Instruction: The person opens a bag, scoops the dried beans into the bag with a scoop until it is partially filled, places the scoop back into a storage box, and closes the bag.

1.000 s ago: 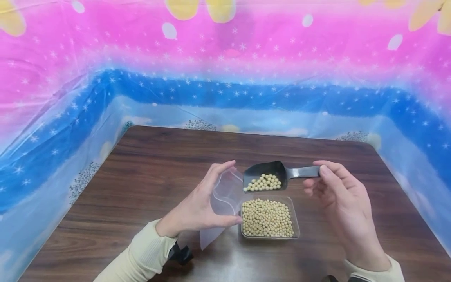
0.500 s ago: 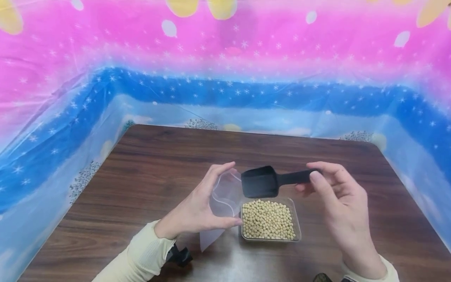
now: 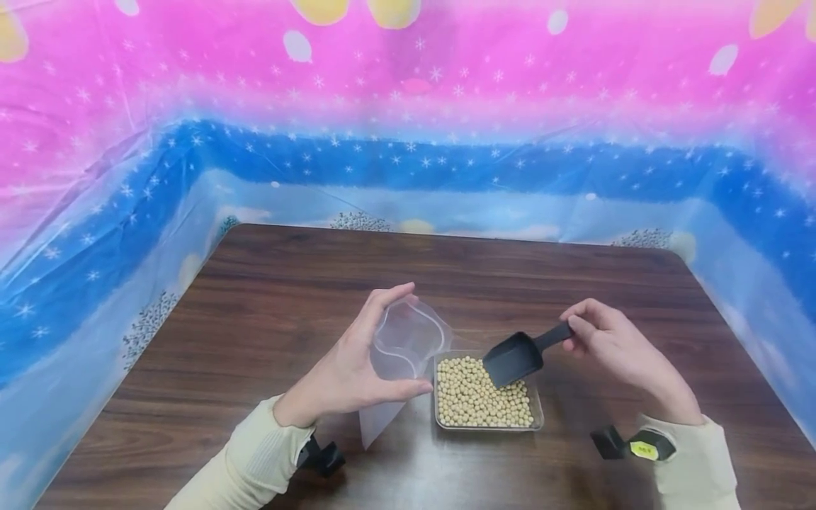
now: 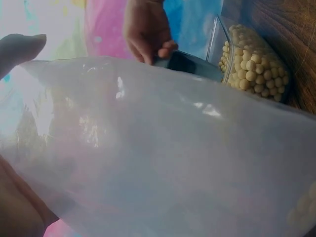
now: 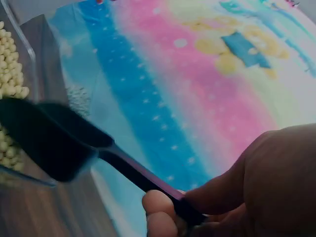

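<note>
Left grip (image 3: 353,361): wide; the fingers and thumb curve about the bag's mouth and hold its sides apart.
Bag (image 3: 408,340): clear plastic, held in the left grip, mouth spread; its lower part hangs below that grip, partly hidden by it. Left wrist view shows a few beans through the film at one corner, judged to lie inside.
Right grip (image 3: 618,350): narrow; it pinches the end of the scoop's handle.
Scoop (image 3: 515,358): black, extending leftward and down from the right grip, front edge lowered over the beans; no load is visible in it. Whether the edge touches the beans cannot be told.
Container (image 3: 537,414): clear, low-walled, standing between the two grips, just beside the left thumb tip and below and left of the right grip.
Beans (image 3: 474,400): pale and round, filling much of the container.
Counter (image 3: 306,283): dark wood-grain, under both grips, bearing the container.
Change noted: one second ago the scoop carries beans beside the bag's mouth; it now shows none and sits over the container. The left grip holds much the same pose.
Finding: a load appears delivered to the bag, in this inspector's judgement; the scoop is back at the supply, bag mouth still spread.
</note>
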{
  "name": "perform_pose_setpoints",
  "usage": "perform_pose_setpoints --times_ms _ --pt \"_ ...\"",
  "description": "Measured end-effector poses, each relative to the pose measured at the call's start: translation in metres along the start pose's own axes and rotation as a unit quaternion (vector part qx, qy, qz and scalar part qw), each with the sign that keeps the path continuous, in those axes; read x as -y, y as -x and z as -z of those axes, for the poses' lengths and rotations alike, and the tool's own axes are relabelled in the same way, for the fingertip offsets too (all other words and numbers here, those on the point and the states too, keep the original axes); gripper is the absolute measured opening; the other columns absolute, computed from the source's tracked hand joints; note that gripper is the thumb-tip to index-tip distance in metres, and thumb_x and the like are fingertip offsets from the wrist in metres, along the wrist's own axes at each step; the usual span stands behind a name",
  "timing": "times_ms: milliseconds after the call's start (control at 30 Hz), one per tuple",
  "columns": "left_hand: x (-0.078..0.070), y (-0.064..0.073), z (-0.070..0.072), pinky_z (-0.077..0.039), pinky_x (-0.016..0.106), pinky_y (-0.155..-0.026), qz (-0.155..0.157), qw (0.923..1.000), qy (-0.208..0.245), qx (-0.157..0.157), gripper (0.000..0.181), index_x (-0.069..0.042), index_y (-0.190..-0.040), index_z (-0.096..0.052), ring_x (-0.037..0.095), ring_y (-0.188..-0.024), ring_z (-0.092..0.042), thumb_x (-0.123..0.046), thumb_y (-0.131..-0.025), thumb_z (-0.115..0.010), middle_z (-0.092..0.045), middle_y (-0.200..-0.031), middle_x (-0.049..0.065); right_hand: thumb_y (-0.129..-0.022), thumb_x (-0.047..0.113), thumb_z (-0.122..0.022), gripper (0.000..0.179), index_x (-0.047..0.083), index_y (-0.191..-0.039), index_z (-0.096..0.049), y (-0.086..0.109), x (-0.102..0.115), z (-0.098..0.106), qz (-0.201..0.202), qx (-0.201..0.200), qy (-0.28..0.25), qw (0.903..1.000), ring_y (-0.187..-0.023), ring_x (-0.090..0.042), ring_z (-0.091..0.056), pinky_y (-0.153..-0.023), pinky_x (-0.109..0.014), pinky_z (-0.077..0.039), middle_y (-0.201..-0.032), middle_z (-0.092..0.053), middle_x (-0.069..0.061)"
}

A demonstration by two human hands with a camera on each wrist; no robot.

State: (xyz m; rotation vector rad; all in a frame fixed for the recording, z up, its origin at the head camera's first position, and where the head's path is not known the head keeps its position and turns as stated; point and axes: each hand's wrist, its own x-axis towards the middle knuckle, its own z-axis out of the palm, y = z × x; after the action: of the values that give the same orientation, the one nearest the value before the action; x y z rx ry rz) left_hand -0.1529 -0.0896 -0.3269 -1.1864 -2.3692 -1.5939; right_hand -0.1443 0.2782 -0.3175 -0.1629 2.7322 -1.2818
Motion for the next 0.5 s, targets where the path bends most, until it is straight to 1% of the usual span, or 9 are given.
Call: perform_pose_setpoints --times_ms 133,267,400,500 --pt "0.0 -0.001 0.0 -0.047 0.042 -0.095 -0.005 1.0 0.001 -0.002 0.104 -0.029 -0.151 -0.023 0.019 -0.116 -0.05 -0.031 -0.07 -0.088 -0.038 -0.141 -0.005 -0.103 0.01 -0.042 0.023 -0.01 -0.115 -0.049 -0.008 -0.006 -0.011 -0.017 0.047 -0.05 0.9975 -0.075 -0.026 -0.062 -0.066 -0.033 -0.054 -0.081 -0.064 -0.014" --pt "0.0 -0.001 0.0 -0.045 0.041 -0.097 -0.006 1.0 0.0 -0.006 0.103 -0.028 -0.15 -0.024 0.018 -0.116 -0.05 -0.03 -0.07 -0.088 -0.039 -0.14 -0.005 -0.102 0.009 -0.045 0.024 -0.012 -0.114 -0.047 -0.015 -0.012 -0.022 -0.032 0.081 -0.102 0.991 -0.074 -0.027 -0.062 -0.068 -0.036 -0.056 -0.083 -0.065 -0.016" --pt "-0.001 -0.001 -0.001 -0.044 0.04 -0.097 -0.003 1.0 -0.004 -0.006 0.102 -0.029 -0.15 -0.024 0.017 -0.117 -0.049 -0.031 -0.071 -0.088 -0.04 -0.14 -0.006 -0.102 0.009 -0.046 0.023 -0.011 -0.114 -0.047 -0.019 -0.017 -0.031 -0.054 0.106 -0.134 0.9838 -0.077 -0.025 -0.063 -0.071 -0.038 -0.056 -0.086 -0.064 -0.017" --pt "-0.001 0.0 -0.001 -0.044 0.04 -0.097 0.001 1.0 -0.005 -0.006 0.102 -0.03 -0.15 -0.024 0.017 -0.117 -0.049 -0.031 -0.071 -0.088 -0.04 -0.14 -0.007 -0.103 0.012 -0.045 0.024 -0.009 -0.113 -0.049 -0.023 -0.021 -0.036 -0.061 0.123 -0.14 0.9806 -0.078 -0.024 -0.062 -0.072 -0.039 -0.055 -0.088 -0.063 -0.017"
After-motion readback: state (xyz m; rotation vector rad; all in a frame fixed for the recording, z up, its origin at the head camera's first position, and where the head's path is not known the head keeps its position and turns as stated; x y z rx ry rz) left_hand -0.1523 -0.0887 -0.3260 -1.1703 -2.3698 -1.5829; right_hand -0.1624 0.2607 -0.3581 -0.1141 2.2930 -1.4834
